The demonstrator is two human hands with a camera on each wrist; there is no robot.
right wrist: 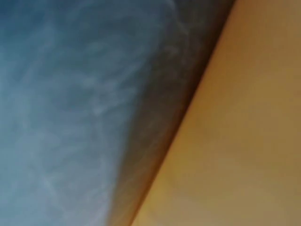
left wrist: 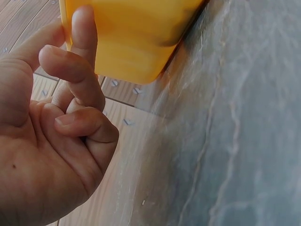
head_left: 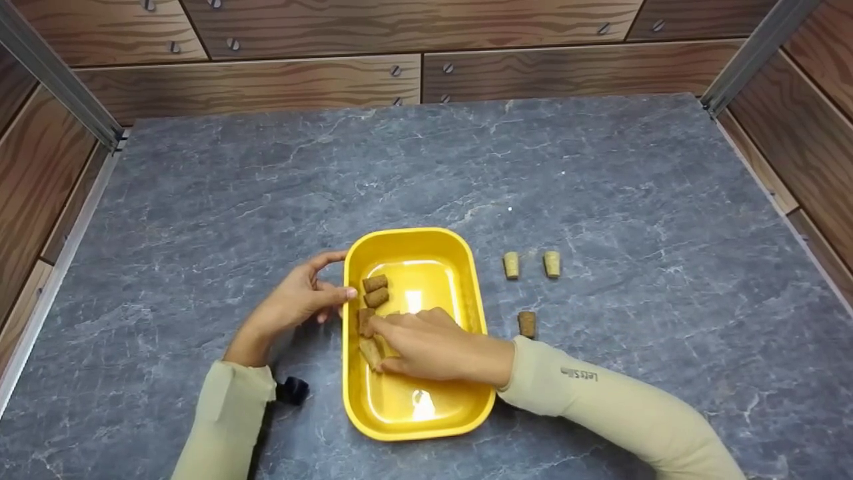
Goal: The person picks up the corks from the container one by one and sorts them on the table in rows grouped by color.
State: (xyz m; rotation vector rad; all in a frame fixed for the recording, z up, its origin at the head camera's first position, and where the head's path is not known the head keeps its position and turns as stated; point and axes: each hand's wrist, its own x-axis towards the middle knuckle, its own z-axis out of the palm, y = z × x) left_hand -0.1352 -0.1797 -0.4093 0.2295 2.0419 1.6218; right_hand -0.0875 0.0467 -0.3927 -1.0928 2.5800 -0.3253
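A yellow plastic tub [head_left: 413, 433] stands on the table in the head view. My left hand [head_left: 296, 297] pinches its left rim, thumb over the edge and fingers against the outer wall. The left wrist view shows that hand [left wrist: 61, 122] with its lower fingers curled beside the tub [left wrist: 127, 42]. My right hand [head_left: 433, 347] reaches inside and pinches a pale tapered cork [head_left: 370, 353] by the left wall. Brown corks [head_left: 376, 297] lie just beyond its fingers, one brown cork [head_left: 364, 321] touching or nearly touching them. The palm hides part of the tub floor.
Right of the tub, two pale corks [head_left: 511, 265] [head_left: 552, 265] stand or lie on the grey marbled table [head_left: 633, 200]. A brown cork [head_left: 527, 324] is close to the right sleeve. Wood-patterned panels [head_left: 300, 80] border the table. The right wrist view shows only tub wall [right wrist: 244, 141] and table.
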